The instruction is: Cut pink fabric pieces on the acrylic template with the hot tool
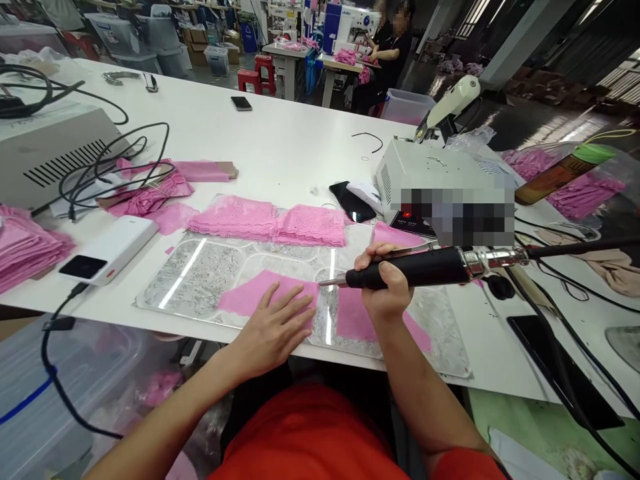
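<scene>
My left hand (pixel 280 327) lies flat with fingers spread on a pink fabric piece (pixel 245 293), pressing it against a clear-topped patterned board (pixel 200 273). My right hand (pixel 387 290) is wrapped round a black corded handpiece (pixel 420 270) with a narrow metal tip. That tip points left and meets the right edge of the fabric near my left fingers. A slim metal tool (pixel 407 251), like tweezers, also sits in my right hand behind the handpiece. Under my right wrist lies a second pink piece (pixel 355 317). Two stacks of lace-edged pink fabric (pixel 235 217) rest along the board's far side.
A white power bank (pixel 125 243) and more pink fabric (pixel 30 247) are at left. Grey vented boxes (pixel 55 147) (pixel 445 170) stand on both sides. Cables (pixel 555 320) trail at right beside a black flat panel (pixel 560 367). A person (pixel 390 60) sits at a sewing machine beyond.
</scene>
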